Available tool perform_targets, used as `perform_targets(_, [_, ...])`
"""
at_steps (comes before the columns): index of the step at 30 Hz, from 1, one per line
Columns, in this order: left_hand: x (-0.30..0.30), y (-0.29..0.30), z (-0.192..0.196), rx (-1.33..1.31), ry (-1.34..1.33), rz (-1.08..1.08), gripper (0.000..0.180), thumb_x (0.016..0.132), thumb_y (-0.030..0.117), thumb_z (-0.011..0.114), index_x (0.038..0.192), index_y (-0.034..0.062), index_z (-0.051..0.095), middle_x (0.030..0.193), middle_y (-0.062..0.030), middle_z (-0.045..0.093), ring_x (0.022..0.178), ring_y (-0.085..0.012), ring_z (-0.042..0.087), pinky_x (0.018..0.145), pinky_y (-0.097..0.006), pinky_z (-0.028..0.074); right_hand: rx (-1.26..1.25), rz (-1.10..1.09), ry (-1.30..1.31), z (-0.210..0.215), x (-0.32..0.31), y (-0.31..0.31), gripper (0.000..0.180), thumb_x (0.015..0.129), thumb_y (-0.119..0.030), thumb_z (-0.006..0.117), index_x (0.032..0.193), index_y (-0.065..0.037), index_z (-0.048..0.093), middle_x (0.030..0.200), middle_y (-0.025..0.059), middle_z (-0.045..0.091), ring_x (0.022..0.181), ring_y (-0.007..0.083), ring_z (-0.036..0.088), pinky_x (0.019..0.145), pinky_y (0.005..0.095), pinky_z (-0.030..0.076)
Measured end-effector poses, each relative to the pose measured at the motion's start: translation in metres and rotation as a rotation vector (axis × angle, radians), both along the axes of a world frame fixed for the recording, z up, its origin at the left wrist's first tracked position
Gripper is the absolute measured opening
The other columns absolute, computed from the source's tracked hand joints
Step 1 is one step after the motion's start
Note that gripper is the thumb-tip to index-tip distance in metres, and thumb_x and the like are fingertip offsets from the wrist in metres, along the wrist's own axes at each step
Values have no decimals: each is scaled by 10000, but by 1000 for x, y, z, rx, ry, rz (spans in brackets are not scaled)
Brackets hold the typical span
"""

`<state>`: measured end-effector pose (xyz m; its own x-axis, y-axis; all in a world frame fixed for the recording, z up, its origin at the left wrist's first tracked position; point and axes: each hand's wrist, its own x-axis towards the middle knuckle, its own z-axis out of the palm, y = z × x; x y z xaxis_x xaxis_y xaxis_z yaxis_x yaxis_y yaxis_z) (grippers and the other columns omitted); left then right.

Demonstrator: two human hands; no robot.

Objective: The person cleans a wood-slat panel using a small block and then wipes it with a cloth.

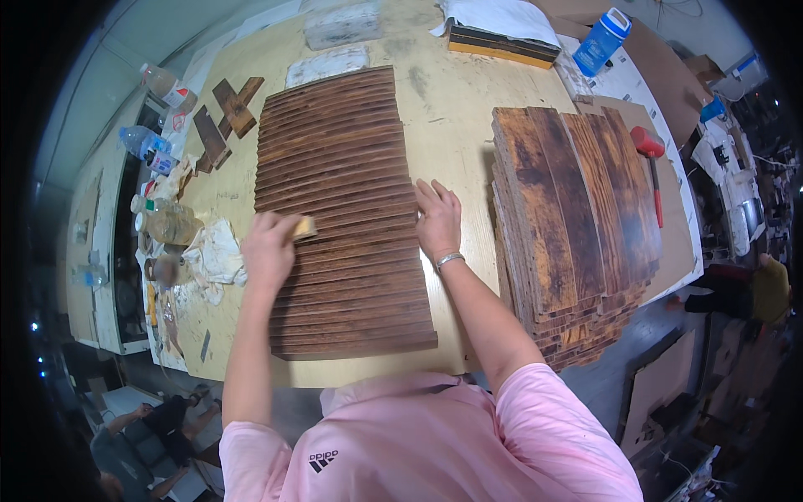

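A row of dark brown wooden slats [343, 192] stands on edge in the middle of a pale plywood table [456, 109]. My left hand [269, 248] grips a small tan pad or block [305, 227] pressed on the slats' left side. My right hand [437, 219] lies flat, fingers apart, on the right edge of the slats. A bracelet is on my right wrist.
A stack of burnt-brown boards [577, 226] lies to the right, with a red mallet [651, 163] beyond it. Rags [216, 251], bottles and jars [167, 224] crowd the left edge. Loose wood pieces [226, 117] lie far left. A blue bottle [600, 40] stands at the back. People sit on the floor.
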<state>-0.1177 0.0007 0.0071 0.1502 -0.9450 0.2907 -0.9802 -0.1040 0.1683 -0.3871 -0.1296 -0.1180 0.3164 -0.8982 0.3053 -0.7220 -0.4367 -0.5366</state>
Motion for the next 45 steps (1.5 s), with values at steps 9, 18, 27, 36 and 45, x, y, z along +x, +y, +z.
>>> perform_targets(9, [-127, -67, 5, -143, 113, -348, 307, 801, 67, 755, 1094, 158, 754, 926, -34, 642, 918, -245, 624, 733, -379, 552, 18, 0, -21, 4, -2, 1, 491, 842, -3, 600, 1315, -119, 662, 1427, 34, 607, 1373, 289, 476, 1189, 474, 312])
perform_targets(18, [-37, -35, 0, -63, -80, -222, 314, 766, 3, 694, 1027, 156, 775, 904, -36, 643, 903, -248, 615, 718, -392, 544, 33, -10, -29, 6, -1, 4, 478, 849, 22, 570, 1299, -105, 670, 1432, 34, 604, 1380, 273, 474, 1206, 460, 283])
perform_targets(27, [-35, -22, 13, -236, -8, -130, 398, 771, -21, 725, 1132, 144, 754, 971, -57, 651, 913, -268, 622, 784, -390, 543, 25, -8, -75, 8, -1, 3, 470, 859, 52, 530, 1283, -88, 680, 1391, 81, 634, 1345, 302, 509, 1182, 459, 322])
perform_targets(36, [-123, -72, -13, -143, 77, -407, 417, 747, -22, 666, 1088, 190, 782, 852, -30, 579, 843, -237, 577, 677, -373, 498, 42, 126, -187, 10, -15, 25, 664, 794, 103, 577, 1446, 3, 504, 1348, 209, 606, 1323, 353, 519, 1165, 474, 359])
perform_targets(45, [-123, -69, -9, -101, 24, -453, 500, 753, -25, 640, 1145, 252, 779, 870, -38, 570, 868, -246, 561, 719, -378, 475, -8, 124, -131, 10, -11, 28, 614, 836, 82, 540, 1442, -11, 500, 1352, 200, 597, 1304, 365, 509, 1156, 464, 358])
